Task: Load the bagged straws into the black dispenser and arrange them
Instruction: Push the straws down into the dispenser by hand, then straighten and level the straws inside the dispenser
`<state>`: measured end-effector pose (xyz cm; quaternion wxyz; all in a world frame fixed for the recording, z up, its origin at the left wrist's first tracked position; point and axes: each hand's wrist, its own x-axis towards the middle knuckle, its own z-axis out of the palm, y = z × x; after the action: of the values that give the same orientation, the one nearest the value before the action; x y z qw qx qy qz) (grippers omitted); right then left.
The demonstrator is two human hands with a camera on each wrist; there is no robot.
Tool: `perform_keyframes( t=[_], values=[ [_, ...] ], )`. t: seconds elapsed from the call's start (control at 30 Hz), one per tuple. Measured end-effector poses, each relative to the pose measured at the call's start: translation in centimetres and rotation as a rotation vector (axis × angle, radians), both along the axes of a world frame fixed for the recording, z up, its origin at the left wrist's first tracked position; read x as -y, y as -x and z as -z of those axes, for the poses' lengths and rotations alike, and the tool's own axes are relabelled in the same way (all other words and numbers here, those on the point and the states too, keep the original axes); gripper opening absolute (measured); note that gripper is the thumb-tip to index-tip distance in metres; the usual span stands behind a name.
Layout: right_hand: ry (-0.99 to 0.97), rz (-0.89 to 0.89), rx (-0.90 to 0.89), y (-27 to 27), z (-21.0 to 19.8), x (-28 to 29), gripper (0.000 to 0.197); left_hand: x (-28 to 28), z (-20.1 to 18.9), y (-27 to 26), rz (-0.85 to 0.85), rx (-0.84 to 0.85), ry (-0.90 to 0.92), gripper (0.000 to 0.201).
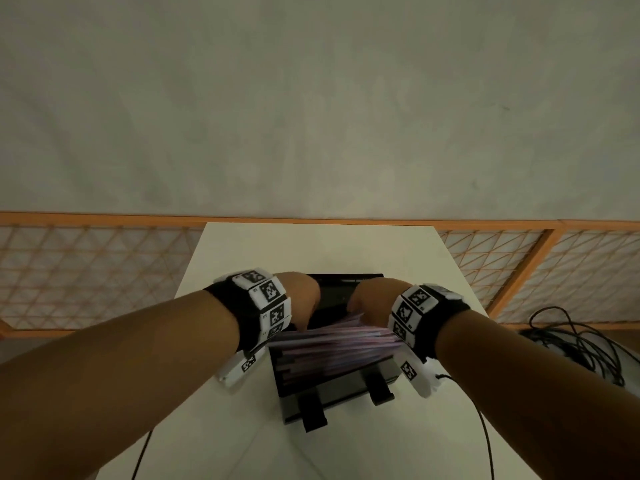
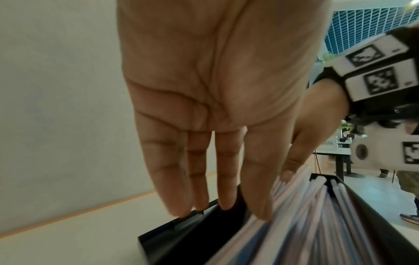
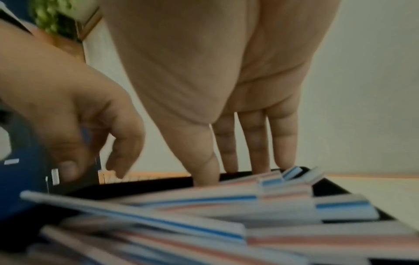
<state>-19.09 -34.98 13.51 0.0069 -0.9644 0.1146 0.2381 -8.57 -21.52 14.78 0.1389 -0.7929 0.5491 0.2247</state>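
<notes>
Straws (image 1: pixel 332 341) lie in dispenser (image 1: pixel 332 375) at table's (image 1: pixel 311 247) middle, long axis running hand to hand; left hand (image 2: pixel 204 89) and right hand (image 3: pixel 226 71), fingers straight and unclamped, touch opposite straw ends, equally near.

We wear black wrist straps (image 1: pixel 239 313) ringed with white marker blocks (image 1: pixel 268 292) printed in black square codes.
</notes>
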Motion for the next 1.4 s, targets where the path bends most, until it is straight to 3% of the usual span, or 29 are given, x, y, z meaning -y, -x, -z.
perform_keyframes(
  t=[0.13, 0.23, 0.37, 0.43, 0.57, 0.73, 0.87, 1.0, 1.17, 1.4],
  values=[
    [0.005, 0.073, -0.034, -0.7, 0.2, 0.1, 0.02, -2.5, 1.9, -0.1, 0.001, 0.036, -0.027, 0.01],
    [0.022, 0.077, -0.016, -0.9, 0.1, -0.1, 0.021, -3.8, 2.1, 0.2, -0.008, -0.006, 0.011, 0.028],
    [0.043, -0.023, 0.017, -0.4, -0.6, 0.2, 0.019, -6.2, 1.9, 0.2, -0.104, -0.116, 0.244, 0.036],
    [0.011, -0.028, 0.072, 0.1, -0.8, 0.5, 0.032, -7.7, 1.7, -0.2, -0.173, -0.152, 0.382, 0.035],
    [-0.02, 0.016, 0.168, 1.7, -1.8, 1.1, 0.036, -11.7, 1.8, -1.8, -0.427, -0.164, 0.562, 0.032],
    [0.046, 0.25, 0.167, 4.2, -0.5, 3.7, 0.039, -14.6, 5.1, -1.1, -0.678, -0.286, 0.606, 0.04],
    [0.017, 0.303, 0.069, 5.7, 1.2, 3.8, 0.046, -13.9, 7.5, 0.2, -0.691, -0.289, 0.676, 0.037],
    [-0.008, 0.356, 0.108, 6.3, 2.0, 3.1, 0.045, -13.2, 8.6, 0.8, -0.729, -0.326, 0.786, 0.022],
    [0.002, 0.359, 0.127, 6.9, 1.9, 2.1, 0.038, -12.0, 8.6, 1.1, -0.779, -0.37, 0.805, 0.02],
    [-0.035, 0.377, 0.071, 7.7, 2.0, 1.2, 0.031, -10.8, 7.9, 1.3, -0.746, -0.355, 0.831, 0.036]
  ],
)
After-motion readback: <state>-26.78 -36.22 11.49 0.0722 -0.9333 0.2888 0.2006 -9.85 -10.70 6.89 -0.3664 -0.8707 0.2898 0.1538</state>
